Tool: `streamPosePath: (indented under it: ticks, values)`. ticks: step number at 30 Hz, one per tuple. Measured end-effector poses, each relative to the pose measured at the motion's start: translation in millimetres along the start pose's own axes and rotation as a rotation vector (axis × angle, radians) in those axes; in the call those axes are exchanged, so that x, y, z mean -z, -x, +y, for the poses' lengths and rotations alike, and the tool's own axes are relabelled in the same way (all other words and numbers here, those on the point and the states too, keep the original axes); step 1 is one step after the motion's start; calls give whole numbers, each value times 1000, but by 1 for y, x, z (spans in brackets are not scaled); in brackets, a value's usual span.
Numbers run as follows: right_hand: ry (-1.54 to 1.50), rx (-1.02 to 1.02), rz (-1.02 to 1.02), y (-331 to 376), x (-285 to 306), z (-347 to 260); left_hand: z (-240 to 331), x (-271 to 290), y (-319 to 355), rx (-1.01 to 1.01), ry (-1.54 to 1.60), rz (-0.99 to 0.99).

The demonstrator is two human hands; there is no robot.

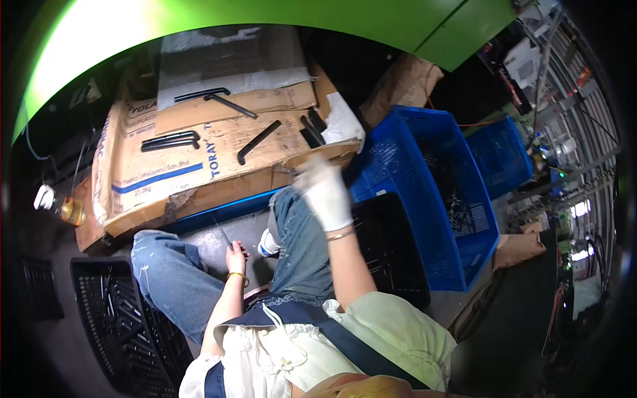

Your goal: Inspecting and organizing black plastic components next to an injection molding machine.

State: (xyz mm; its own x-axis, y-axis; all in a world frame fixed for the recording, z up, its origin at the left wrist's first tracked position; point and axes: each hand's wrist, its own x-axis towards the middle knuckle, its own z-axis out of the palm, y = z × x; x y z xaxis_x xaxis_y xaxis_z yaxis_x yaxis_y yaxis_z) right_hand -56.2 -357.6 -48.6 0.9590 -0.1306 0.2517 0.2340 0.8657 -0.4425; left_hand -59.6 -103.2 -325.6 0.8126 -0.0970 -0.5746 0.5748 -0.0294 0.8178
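My bare left hand (237, 255) is closed around a thin, pointed hand tool (223, 232), held low between my knees. A white glove covers my right hand (324, 192), which is raised near the front right edge of a cardboard-lined box (225, 184). Motion smears its fingers, so their grip is unclear. On the cardboard lie several long black parts with bent ends: a bundle (170, 141) at the left, a single one (259, 142) nearer the middle, and a crossed group (202, 95) farther back. More short black pieces (310, 132) sit by the right wall.
Blue plastic crates (475, 252) stand at the right, the nearer one holding dark pieces. At lower left is a black crate (89, 312) filled with black parts. A bottle (71, 211) stands left of the box. Green machine panels (371, 30) overhang the far side.
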Motion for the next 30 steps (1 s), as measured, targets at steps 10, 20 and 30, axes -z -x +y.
streamPosePath:
  ticks: [10,20,30]
  values:
    - [1785,-398,-79,47,14,181,88,2,57,-401,-407,112]
    - [1270,-206,361,5,24,151,241,6,72,-729,-1329,-605]
    - [1615,-188,-102,-127,-25,118,325,16,8,-898,-845,-550]
